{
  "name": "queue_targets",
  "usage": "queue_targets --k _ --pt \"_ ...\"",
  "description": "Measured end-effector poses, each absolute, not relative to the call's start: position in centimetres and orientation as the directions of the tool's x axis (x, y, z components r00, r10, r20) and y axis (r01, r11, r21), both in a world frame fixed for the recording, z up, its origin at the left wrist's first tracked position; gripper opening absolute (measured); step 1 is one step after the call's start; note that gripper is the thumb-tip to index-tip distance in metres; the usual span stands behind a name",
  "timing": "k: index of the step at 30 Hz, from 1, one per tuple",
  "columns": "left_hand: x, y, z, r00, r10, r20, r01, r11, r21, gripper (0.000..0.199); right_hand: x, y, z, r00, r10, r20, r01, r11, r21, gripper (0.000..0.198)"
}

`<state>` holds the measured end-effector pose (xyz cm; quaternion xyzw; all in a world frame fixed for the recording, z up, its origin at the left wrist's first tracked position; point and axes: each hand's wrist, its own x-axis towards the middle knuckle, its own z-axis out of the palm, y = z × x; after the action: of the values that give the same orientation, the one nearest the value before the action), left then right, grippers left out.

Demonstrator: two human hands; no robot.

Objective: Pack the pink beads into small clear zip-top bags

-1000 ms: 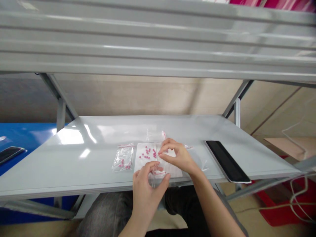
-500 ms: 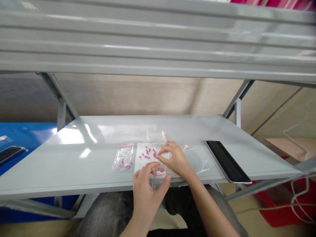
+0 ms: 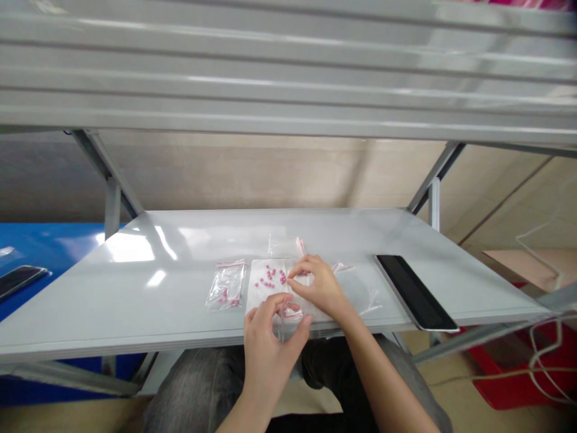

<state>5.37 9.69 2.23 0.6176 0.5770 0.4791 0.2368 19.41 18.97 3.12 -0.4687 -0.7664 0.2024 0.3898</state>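
Several small pink beads (image 3: 270, 275) lie scattered on a white sheet (image 3: 256, 296) near the table's front edge. My left hand (image 3: 273, 340) curls its fingers and thumb round a small clear zip bag (image 3: 280, 328), held open towards me at the edge. Just right of the beads is my right hand (image 3: 322, 288), thumb and forefinger brought together in a pinch; whatever is between the tips is too small to make out. To the left of the sheet lies a clear zip bag with pink beads inside (image 3: 226, 285).
A black tablet-like device (image 3: 412, 291) lies to the right on the white table (image 3: 148, 313). More clear plastic bags (image 3: 367, 294) are beside and behind my right hand. A ridged grey shelf (image 3: 288, 72) hangs overhead. A phone (image 3: 20, 281) rests on the blue surface (image 3: 67, 240) at left.
The view has shifted slightly. Both hands keep nearly the same pose, and my right hand's fingertips sit a touch further from the beads.
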Motion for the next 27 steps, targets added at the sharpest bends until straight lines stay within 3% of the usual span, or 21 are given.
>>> queue_targets --k 5,9,12,15,19,27 --pt "5.3 9.8 2.3 -0.104 0.951 0.290 0.449 -0.216 0.867 0.026 21.6 18.1 5.3 -0.481 0.767 0.425 0.130 0.541 -0.831 0.005" --pt "5.2 9.9 2.4 -0.095 0.960 0.264 0.422 -0.201 0.884 0.026 21.7 17.9 5.5 -0.521 0.751 0.406 0.055 0.504 -0.862 0.008" --pt "5.3 9.8 2.3 -0.114 0.958 0.265 0.416 -0.196 0.888 0.027 21.0 18.4 4.7 -0.397 0.831 0.390 0.130 0.471 -0.872 0.007" --pt "5.4 9.7 2.3 -0.127 0.953 0.276 0.429 -0.198 0.881 0.027 19.9 18.9 3.7 -0.290 0.858 0.425 0.354 0.508 -0.785 0.007" --pt "5.4 9.6 2.2 -0.091 0.958 0.271 0.426 -0.208 0.881 0.026 18.6 19.5 2.9 -0.359 0.815 0.455 0.560 0.578 -0.594 0.010" --pt "5.4 9.7 2.4 -0.091 0.943 0.321 0.473 -0.243 0.847 0.025 17.9 19.9 1.9 -0.358 0.835 0.418 0.709 0.534 -0.460 0.009"
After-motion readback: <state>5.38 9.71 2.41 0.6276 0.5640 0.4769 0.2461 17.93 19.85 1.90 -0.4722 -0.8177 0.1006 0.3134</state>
